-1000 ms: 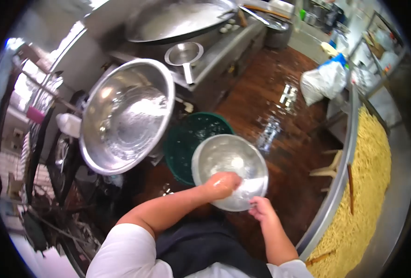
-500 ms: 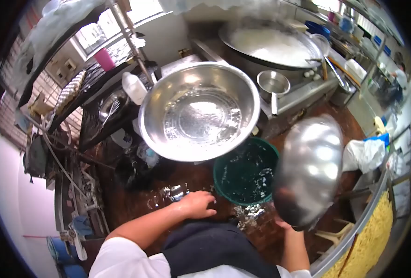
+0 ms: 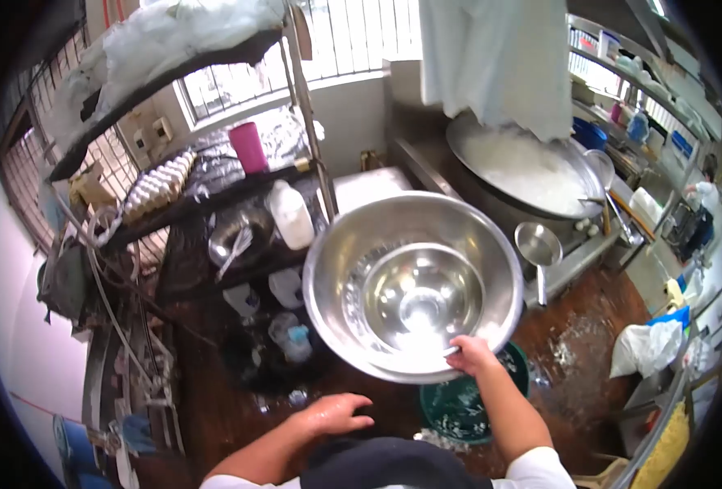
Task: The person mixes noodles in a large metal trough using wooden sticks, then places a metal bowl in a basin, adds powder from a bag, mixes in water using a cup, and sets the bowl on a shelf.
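A large stainless steel basin [image 3: 335, 269] stands before me, its wide mouth facing up. Inside it sits a smaller steel bowl [image 3: 385, 285], whose near rim is pinched between the thumb and fingers of my right hand [image 3: 471, 356]. My left hand [image 3: 338, 413] hangs below the basin, wet, holding nothing, with thumb and fingers apart. Partly hidden under the basin and my right forearm is a green plastic tub [image 3: 451, 411] on the wet floor.
Beyond the basin, a large wok [image 3: 520, 175] holds whitish liquid, with a hanging white cloth [image 3: 499, 65] above. A handled strainer or pan [image 3: 538, 244] lies right of the basin. Left are a white jug [image 3: 290, 216], a whisk [image 3: 235, 251], egg trays [image 3: 157, 187] and a pink container [image 3: 249, 147].
My right hand has brought the smaller steel bowl from beside the green tub, where it was tipped sideways, up and left into the large basin. The view has tilted up.
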Demonstrator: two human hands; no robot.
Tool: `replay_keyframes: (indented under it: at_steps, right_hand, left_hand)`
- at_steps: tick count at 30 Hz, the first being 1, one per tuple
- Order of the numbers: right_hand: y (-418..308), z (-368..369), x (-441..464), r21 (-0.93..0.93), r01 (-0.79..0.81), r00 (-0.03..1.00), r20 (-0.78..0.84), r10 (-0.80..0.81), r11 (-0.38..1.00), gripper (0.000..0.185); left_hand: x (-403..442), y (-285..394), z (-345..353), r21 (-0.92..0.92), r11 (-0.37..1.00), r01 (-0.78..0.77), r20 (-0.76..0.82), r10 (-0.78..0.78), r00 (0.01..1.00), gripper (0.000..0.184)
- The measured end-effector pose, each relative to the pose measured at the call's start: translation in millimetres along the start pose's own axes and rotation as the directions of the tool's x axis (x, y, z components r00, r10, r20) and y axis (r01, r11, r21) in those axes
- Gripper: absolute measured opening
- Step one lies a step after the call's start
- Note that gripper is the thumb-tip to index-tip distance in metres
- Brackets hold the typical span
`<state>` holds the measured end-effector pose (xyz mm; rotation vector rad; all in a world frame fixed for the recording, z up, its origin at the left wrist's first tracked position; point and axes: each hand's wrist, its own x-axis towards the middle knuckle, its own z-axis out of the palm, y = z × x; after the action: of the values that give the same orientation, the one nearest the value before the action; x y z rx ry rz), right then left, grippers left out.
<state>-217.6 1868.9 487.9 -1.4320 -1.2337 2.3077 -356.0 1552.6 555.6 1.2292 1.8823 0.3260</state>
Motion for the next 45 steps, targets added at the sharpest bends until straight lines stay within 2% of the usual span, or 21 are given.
replay_keyframes:
  at_steps: [12, 15, 18, 19, 20, 22, 23, 24, 25, 26, 28, 29, 30, 32, 33, 35, 38, 40, 42, 43, 45]
  right_hand:
    - [27, 27, 77, 0.001, -0.169, 0.968, -0.187, 0.167, 0.986, 0.023]
    - [16, 27, 61, -0.537, 0.085, 0.817, -0.444, -0.368, 0.839, 0.072]
    - [7, 6, 64, -0.616, 0.335, 0.682, -0.364, -0.635, 0.713, 0.080]
    - [-5, 11, 47, -0.502, 0.385, 0.719, -0.363, -0.593, 0.774, 0.080]
    - [-11, 7, 42, -0.492, 0.356, 0.730, -0.385, -0.565, 0.795, 0.075]
    - [-15, 4, 30, -0.456, 0.462, 0.675, -0.375, -0.635, 0.760, 0.069]
    - [-11, -3, 34, -0.449, 0.486, 0.658, -0.378, -0.652, 0.750, 0.063]
    - [-22, 11, 11, -0.393, 0.464, 0.702, -0.384, -0.600, 0.794, 0.054]
    - [-25, 16, 0, -0.393, 0.477, 0.696, -0.377, -0.611, 0.786, 0.050]
    - [-27, 22, -6, -0.395, 0.490, 0.688, -0.371, -0.623, 0.777, 0.046]
    - [-27, 26, -9, -0.396, 0.529, 0.643, -0.391, -0.659, 0.751, 0.042]
    - [-24, 28, -10, -0.399, 0.560, 0.607, -0.399, -0.687, 0.726, 0.038]
    - [-20, 32, -12, -0.396, 0.556, 0.602, -0.414, -0.682, 0.731, 0.038]
    - [-16, 40, -13, -0.342, 0.591, 0.577, -0.454, -0.679, 0.731, 0.031]
    - [-13, 46, -14, -0.383, 0.587, 0.546, -0.462, -0.699, 0.713, 0.027]
    - [1, 45, -8, -0.367, 0.579, 0.554, -0.478, -0.681, 0.728, 0.027]
    - [10, 39, 3, -0.395, 0.554, 0.556, -0.479, -0.679, 0.733, 0.026]
    - [0, 51, -3, -0.382, 0.512, 0.587, -0.498, -0.638, 0.770, 0.026]
    - [-10, 62, -2, -0.388, 0.503, 0.585, -0.505, -0.635, 0.772, 0.026]
    - [-16, 71, -2, -0.373, 0.549, 0.582, -0.472, -0.662, 0.748, 0.025]
    - [-22, 80, 2, -0.348, 0.600, 0.592, -0.412, -0.692, 0.721, 0.026]
  left_hand:
    - [20, -29, -187, 0.131, 0.929, -0.345, 0.076, 0.338, 0.938, 0.056]
    - [4, -10, -242, 0.235, 0.891, -0.388, -0.129, 0.424, 0.896, 0.051]
    - [-38, 31, -321, 0.323, 0.899, -0.297, -0.395, 0.413, 0.821, 0.044]
    - [-60, 55, -348, 0.442, 0.891, -0.103, -0.556, 0.362, 0.748, 0.040]
    - [-57, 45, -381, 0.498, 0.845, -0.193, -0.654, 0.512, 0.557, 0.038]
    - [-83, 87, -458, 0.426, 0.900, -0.093, -0.839, 0.432, 0.332, 0.027]
    - [-93, 98, -507, 0.601, 0.764, -0.237, -0.749, 0.641, 0.168, 0.021]
    - [-97, 101, -565, 0.813, 0.518, 0.265, -0.533, 0.846, -0.017, 0.020]
    - [-102, 105, -621, 0.800, 0.067, 0.597, -0.050, 0.998, -0.045, 0.026]
    - [-110, 126, -642, 0.681, 0.119, 0.722, -0.205, 0.978, 0.033, 0.027]
    - [-97, 126, -711, 0.843, 0.075, 0.533, -0.062, 0.997, -0.042, 0.027]
    - [-84, 131, -723, 0.856, 0.434, 0.281, -0.404, 0.901, -0.160, 0.031]
    - [-73, 134, -732, 0.697, 0.717, -0.014, -0.709, 0.687, -0.162, 0.034]
    - [-73, 137, -738, 0.673, 0.299, 0.677, -0.634, 0.704, 0.319, 0.036]
    - [-69, 131, -728, 0.430, 0.526, 0.734, -0.851, 0.509, 0.134, 0.031]
    - [-73, 116, -746, 0.412, 0.301, 0.860, -0.902, 0.266, 0.339, 0.023]
    - [-75, 79, -754, 0.458, 0.442, 0.771, -0.874, 0.384, 0.298, 0.020]
    - [-77, 83, -759, 0.485, 0.308, 0.818, -0.869, 0.278, 0.410, 0.024]
    - [-82, 93, -738, 0.372, 0.666, 0.647, -0.927, 0.226, 0.301, 0.019]
    - [-80, 87, -737, 0.373, 0.666, 0.646, -0.926, 0.226, 0.302, 0.019]
    - [-69, 75, -736, 0.653, 0.538, 0.533, -0.671, 0.738, 0.078, 0.023]
